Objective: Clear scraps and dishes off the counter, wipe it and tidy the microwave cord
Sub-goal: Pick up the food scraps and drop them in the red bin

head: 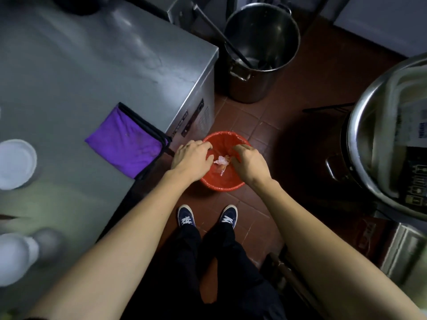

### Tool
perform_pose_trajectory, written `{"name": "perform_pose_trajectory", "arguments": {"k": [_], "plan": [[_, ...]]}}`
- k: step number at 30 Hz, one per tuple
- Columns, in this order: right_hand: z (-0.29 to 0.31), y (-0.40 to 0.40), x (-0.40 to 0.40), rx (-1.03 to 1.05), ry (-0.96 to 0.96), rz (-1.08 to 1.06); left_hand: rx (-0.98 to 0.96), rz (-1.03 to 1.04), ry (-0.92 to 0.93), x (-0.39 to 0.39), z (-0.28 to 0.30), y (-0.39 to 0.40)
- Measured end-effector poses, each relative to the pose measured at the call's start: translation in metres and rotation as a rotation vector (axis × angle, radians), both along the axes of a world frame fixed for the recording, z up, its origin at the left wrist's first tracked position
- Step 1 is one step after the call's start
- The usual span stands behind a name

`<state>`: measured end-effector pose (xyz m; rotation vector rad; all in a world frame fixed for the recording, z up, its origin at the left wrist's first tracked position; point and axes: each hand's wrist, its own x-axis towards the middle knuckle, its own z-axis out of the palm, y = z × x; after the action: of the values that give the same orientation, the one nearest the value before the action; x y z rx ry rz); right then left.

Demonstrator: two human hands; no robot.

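Note:
My left hand (191, 158) and my right hand (248, 163) hover side by side over a red bin (221, 184) lined with a red bag, on the floor by the counter's corner. Their fingers curl loosely downward, and I see nothing gripped in either. Pale scraps (221, 160) show between the two hands, inside the bin. A folded purple cloth (124, 144) lies at the corner of the steel counter (80, 65). A white plate (16, 163) and a blurred white dish (16, 257) sit on the counter's left side. No microwave or cord is in sight.
A tall steel stockpot (261, 42) with a long utensil in it stands on the red tile floor (254, 121) behind the bin. A large steel pot (388, 139) crowds the right side. My shoes (208, 217) are just in front of the bin.

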<state>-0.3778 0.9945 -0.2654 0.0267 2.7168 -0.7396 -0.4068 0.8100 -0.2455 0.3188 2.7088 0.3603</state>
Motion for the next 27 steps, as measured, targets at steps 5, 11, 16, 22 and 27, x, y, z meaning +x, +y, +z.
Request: {"name": "perform_pose_trajectory", "arguments": {"k": [5,11,16,22,27], "plan": [[0.060,-0.037,-0.021,-0.032,0.149,0.141,0.006,0.090,0.142,0.012,0.064,-0.040],[0.117,-0.114,-0.026,-0.107,0.267,0.285,-0.026,0.268,0.238,0.039,0.116,-0.114],[0.144,-0.193,-0.007,-0.134,0.314,0.424,-0.046,0.397,0.293,0.086,0.136,-0.190],[0.160,-0.301,0.050,-0.147,0.357,0.550,-0.062,0.553,0.334,0.171,0.145,-0.288],[0.172,-0.392,0.116,-0.177,0.356,0.701,-0.055,0.688,0.367,0.254,0.155,-0.365]]}}
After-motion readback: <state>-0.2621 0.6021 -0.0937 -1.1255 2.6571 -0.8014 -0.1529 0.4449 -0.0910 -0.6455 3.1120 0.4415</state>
